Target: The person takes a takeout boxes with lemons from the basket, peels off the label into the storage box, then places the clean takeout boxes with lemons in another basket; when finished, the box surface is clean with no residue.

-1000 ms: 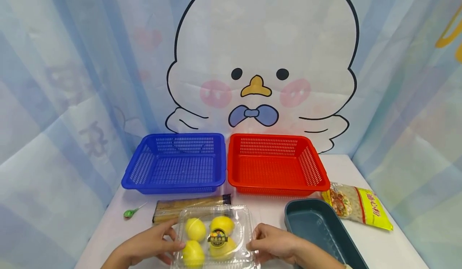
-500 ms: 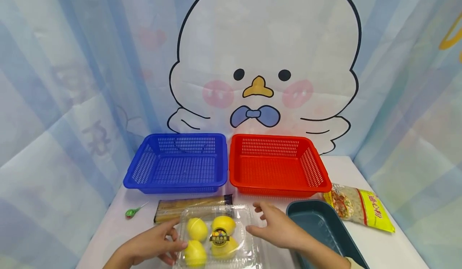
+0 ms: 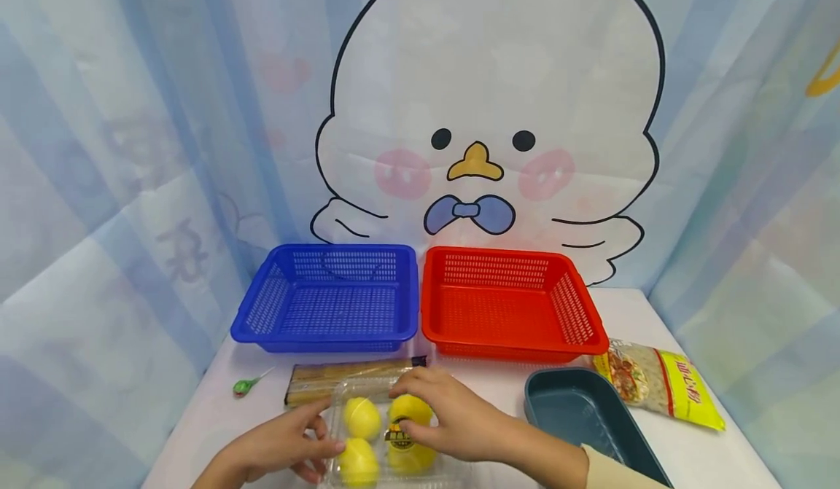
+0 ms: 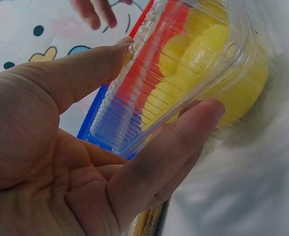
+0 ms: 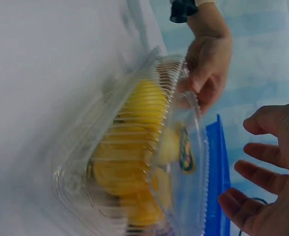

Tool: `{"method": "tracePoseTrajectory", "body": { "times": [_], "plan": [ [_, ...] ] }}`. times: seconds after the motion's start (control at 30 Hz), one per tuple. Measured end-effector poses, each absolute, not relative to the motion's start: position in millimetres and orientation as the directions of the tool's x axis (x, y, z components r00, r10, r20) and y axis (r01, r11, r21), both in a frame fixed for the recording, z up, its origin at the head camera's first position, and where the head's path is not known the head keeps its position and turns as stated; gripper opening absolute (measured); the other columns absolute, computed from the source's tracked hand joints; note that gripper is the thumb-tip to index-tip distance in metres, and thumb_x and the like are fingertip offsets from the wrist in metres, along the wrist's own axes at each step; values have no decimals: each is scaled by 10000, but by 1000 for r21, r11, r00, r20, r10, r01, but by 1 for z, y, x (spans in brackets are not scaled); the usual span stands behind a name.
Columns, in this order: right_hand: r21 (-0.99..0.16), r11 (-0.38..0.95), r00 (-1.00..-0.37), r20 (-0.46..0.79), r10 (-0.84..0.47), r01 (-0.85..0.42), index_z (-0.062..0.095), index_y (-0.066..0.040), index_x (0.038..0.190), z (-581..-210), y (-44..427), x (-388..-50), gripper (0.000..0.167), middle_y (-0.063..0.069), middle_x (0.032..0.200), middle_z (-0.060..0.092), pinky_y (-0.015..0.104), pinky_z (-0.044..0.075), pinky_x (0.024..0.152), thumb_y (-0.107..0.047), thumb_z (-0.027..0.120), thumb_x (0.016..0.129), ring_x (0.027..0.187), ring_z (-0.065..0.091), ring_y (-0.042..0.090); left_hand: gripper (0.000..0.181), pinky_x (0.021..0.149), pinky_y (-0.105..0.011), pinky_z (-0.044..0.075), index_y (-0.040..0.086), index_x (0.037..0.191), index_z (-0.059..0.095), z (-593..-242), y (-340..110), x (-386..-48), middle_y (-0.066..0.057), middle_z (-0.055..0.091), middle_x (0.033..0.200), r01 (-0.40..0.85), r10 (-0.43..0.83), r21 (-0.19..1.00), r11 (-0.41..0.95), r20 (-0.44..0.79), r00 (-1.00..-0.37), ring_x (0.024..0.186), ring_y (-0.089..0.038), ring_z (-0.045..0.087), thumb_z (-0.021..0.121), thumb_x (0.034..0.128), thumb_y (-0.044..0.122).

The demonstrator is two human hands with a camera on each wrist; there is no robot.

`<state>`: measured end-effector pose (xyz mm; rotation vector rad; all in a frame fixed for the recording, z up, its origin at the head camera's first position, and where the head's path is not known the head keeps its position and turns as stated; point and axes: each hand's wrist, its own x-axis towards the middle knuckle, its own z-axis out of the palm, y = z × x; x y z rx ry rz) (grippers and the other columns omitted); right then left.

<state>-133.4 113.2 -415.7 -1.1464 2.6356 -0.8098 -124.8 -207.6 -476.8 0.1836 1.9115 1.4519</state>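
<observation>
Left hand (image 3: 278,441) pinches the clear box (image 3: 377,388) of yellow fruits (image 3: 362,420); right hand (image 3: 462,420) hovers above, fingers spread, holding nothing.

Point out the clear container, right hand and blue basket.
Clear container (image 4: 144,88): left wrist view, on its ribbed side wall.
Right hand (image 3: 453,417): head view, on the back of the hand.
Blue basket (image 3: 337,313): head view, on its bare mesh floor.
</observation>
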Motion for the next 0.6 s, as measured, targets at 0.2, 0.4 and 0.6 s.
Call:
{"method": "tracePoseTrajectory", "body": {
  "times": [0.2,0.4,0.6],
  "plan": [
    [-346,495,-569,152,-808,-797,675,-191,1387,-428,100,-133,358,-43,1396,647,377,539,1108,-267,677,1037,1318,567,176,946,689,-381,669,-143,1632,99,-476,-208,-126,-146,603,1013,-298,524,889,348,-448,-725,826,-260,737,704,1043,283],
    [-217,473,-507,142,-850,-854,693,-158,1369,-434,95,-134,351,-18,1393,670,333,553,1079,-231,699,1026,1277,608,176,941,682,-383,669,-159,1620,125,-476,-207,-126,-142,605,1011,-282,517,889,361,-443,-732,807,-252,729,710,1039,296],
    [-145,457,-477,164,-864,-878,753,-186,1244,-440,94,-135,253,-94,1164,715,216,553,984,-210,755,992,1105,638,90,956,684,-375,668,-159,1620,125,-477,-207,-126,-143,593,1006,-292,504,880,374,-457,-733,816,-256,733,717,1033,309]
  ]
}}
